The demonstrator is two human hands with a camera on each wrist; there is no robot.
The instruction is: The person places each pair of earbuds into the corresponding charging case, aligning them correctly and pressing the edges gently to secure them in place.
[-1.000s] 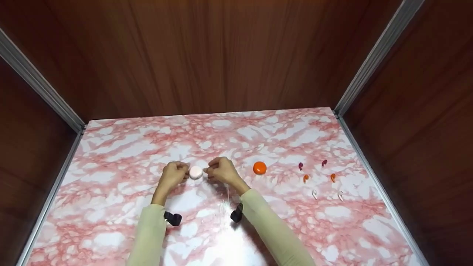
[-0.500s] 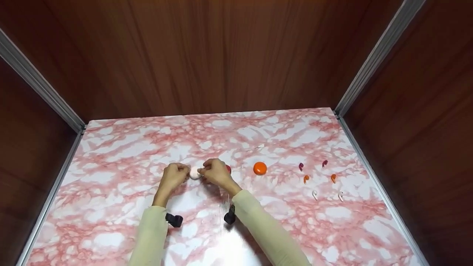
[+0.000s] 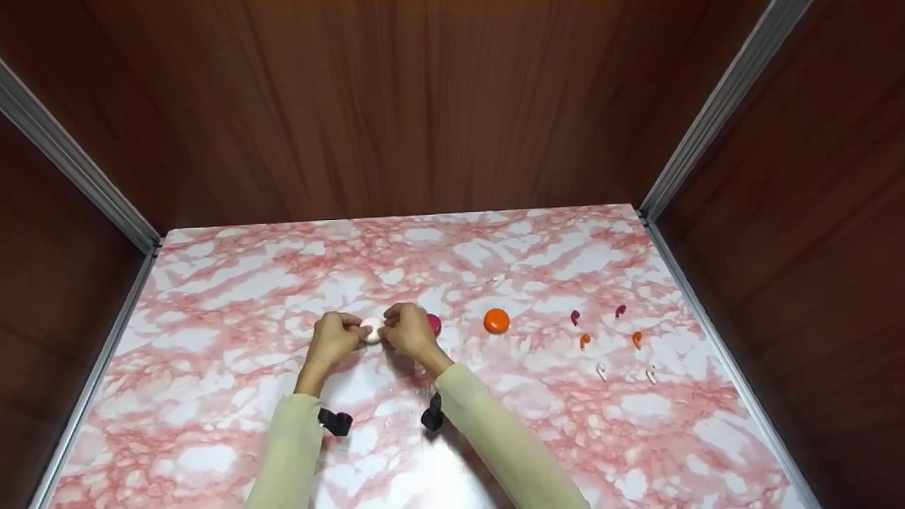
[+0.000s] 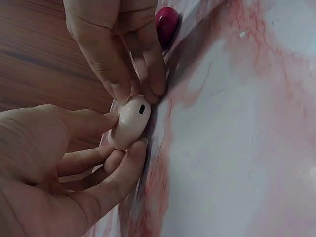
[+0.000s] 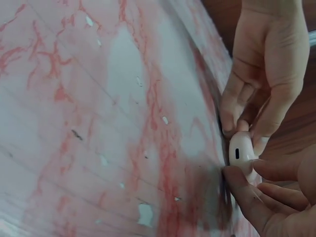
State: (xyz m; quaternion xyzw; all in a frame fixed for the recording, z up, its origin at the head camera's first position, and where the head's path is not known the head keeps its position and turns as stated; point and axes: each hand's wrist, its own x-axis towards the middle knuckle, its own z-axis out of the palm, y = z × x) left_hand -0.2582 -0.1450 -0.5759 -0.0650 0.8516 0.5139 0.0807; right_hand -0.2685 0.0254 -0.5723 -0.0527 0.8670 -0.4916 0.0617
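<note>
Fingers [image 4: 130, 165] pinching white case [image 4: 129, 122], tabletop [image 3: 672, 452] around; edges [image 3: 410, 218] distant

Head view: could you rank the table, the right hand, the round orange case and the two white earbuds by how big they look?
1. Table
2. Right hand
3. Round orange case
4. Two white earbuds: they look alike, so tied

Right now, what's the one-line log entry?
left hand: pinches white case | right hand: pinches its opposite side | pink case, orange case: right of hands | earbuds: six, farther right
</note>
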